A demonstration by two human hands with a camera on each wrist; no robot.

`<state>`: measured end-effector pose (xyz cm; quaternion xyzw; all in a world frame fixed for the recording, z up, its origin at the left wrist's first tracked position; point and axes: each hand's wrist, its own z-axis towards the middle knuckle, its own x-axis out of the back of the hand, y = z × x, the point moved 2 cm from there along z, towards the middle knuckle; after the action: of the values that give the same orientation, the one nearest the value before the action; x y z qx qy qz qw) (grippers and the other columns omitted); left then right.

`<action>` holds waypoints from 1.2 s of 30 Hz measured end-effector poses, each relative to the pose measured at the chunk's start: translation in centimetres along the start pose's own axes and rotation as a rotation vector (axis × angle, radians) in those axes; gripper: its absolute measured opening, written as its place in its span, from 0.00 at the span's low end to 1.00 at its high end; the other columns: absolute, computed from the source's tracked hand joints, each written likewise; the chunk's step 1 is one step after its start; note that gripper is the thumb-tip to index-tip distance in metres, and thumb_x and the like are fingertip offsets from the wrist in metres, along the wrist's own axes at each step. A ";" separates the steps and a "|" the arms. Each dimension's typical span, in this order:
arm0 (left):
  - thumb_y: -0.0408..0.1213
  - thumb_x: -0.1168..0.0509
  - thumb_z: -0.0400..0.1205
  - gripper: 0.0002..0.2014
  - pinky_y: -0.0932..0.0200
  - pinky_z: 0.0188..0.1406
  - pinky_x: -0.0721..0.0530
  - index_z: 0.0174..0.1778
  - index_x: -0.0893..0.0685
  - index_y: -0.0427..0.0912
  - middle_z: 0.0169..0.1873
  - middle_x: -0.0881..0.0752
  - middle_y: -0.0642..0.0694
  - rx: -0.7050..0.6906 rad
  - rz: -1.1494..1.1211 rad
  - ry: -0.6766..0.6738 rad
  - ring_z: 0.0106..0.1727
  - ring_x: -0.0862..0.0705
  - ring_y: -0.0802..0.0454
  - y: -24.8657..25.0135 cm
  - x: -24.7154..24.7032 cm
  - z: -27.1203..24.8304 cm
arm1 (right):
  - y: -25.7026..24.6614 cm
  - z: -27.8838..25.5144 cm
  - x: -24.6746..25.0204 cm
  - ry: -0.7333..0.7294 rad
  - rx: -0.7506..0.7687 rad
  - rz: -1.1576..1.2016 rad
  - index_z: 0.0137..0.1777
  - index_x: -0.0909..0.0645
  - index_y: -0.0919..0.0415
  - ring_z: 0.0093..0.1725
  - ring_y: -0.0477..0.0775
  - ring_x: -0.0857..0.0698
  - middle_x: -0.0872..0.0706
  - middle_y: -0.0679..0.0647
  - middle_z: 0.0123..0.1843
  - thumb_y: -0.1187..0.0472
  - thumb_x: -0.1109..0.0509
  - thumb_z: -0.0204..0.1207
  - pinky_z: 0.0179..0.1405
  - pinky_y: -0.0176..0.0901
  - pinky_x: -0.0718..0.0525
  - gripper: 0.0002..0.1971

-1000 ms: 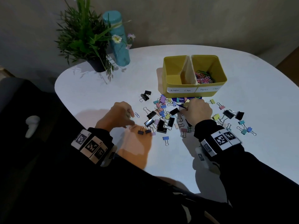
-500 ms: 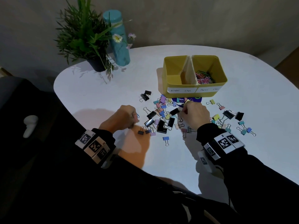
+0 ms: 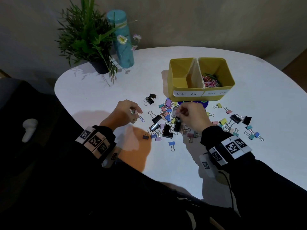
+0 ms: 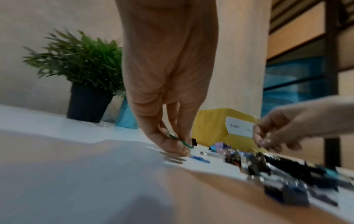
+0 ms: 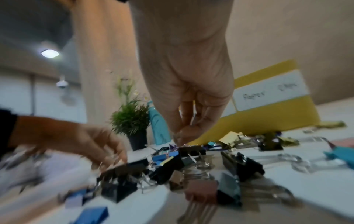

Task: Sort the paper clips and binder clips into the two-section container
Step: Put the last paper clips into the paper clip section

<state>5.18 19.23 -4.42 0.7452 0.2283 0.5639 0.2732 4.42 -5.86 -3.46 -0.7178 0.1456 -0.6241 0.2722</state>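
left hand [image 3: 123, 112] moved right toward the blue paper clip [image 3: 141, 119], apparently pinching small clips, right hand [image 3: 192, 116] lifted slightly

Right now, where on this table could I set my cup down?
Bare tabletop lies between the potted plant and the left hand, and also right of the yellow box. The stretch before the box is crowded with scattered clips, around the right hand.
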 end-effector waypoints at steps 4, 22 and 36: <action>0.29 0.25 0.73 0.10 0.61 0.40 0.29 0.50 0.09 0.39 0.45 0.14 0.40 -0.140 0.354 -0.084 0.47 0.19 0.46 1.0 -0.2 0.4 | -1.7 -0.3 -1.0 -0.056 0.182 -0.266 0.68 0.19 0.44 0.53 0.58 0.17 0.17 0.54 0.51 0.67 0.36 0.80 0.39 0.46 0.23 0.22; 0.30 0.27 0.75 0.02 0.68 0.29 0.29 0.39 0.14 0.36 0.27 0.20 0.53 -0.169 0.328 -0.253 0.34 0.20 0.49 1.0 -1.0 1.2 | -1.2 -5.5 -0.5 -0.257 0.444 -0.491 0.71 0.25 0.33 0.45 0.63 0.17 0.22 0.57 0.54 0.56 0.35 0.83 0.32 0.44 0.32 0.21; 0.29 0.26 0.75 0.05 0.69 0.32 0.29 0.42 0.13 0.31 0.42 0.11 0.37 -0.095 0.273 -0.164 0.39 0.20 0.51 0.7 -1.3 0.8 | -2.4 1.1 -1.7 -0.086 0.221 -0.219 0.58 0.14 0.44 0.53 0.53 0.14 0.11 0.47 0.49 0.53 0.26 0.75 0.41 0.43 0.21 0.12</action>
<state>5.61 17.78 -5.08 0.7989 0.0749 0.5434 0.2467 4.90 -2.74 -3.60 -0.7210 -0.0150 -0.6310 0.2860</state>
